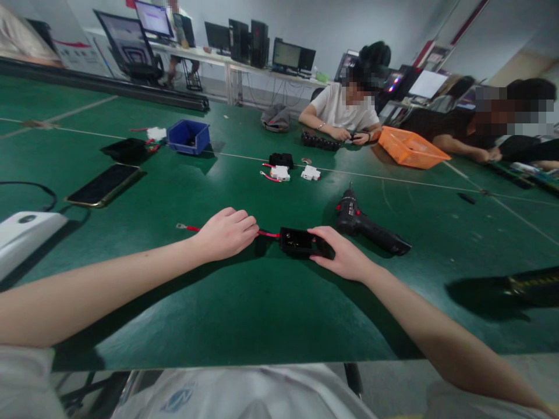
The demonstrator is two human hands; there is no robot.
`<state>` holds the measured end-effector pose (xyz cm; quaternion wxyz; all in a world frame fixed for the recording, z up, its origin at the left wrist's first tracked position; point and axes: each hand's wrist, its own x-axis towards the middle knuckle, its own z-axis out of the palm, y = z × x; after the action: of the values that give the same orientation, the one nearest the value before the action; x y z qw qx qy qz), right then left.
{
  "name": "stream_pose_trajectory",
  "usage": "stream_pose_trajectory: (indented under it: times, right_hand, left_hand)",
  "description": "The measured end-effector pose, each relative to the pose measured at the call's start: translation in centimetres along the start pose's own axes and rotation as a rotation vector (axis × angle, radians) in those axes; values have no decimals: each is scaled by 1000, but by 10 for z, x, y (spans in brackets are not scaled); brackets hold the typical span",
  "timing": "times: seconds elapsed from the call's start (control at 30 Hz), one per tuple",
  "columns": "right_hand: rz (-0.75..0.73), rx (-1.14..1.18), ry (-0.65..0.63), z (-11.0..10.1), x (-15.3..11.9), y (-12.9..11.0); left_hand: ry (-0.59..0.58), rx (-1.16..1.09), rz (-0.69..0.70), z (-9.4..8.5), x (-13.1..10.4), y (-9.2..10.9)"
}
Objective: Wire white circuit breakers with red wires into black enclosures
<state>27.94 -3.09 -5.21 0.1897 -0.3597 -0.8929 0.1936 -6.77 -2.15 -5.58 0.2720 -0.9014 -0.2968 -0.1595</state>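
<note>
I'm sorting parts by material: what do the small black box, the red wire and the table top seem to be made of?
Black box, under the right hand: probably moulded plastic, matte with a dull sheen. Red wire, under the left hand: glossy plastic-looking insulation, with what looks like a metal ring terminal at its far end. Table top: green mat, felt-like or rubbery, finely textured.

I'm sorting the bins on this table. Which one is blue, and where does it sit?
The blue bin at the far left, beside the black pouch. The other, the orange tray, lies far right by the seated people.
</note>
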Motion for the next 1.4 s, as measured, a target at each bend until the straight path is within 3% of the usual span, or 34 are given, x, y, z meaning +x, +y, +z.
stream_pose_trajectory:
  times: [1.2, 1.3, 1.4]
  right_hand:
    - [-6, -1, 6, 2, 1, -2]
    - [-4, -96, -35, -6, 1, -7]
    - [-17, -225, -22, -28, -2, -2]
  left_hand:
    - [-11, -27, -5, 0, 0, 0]
    - [-10, -31, -8, 0, 0, 0]
    - [-10, -22, -10, 0, 0, 0]
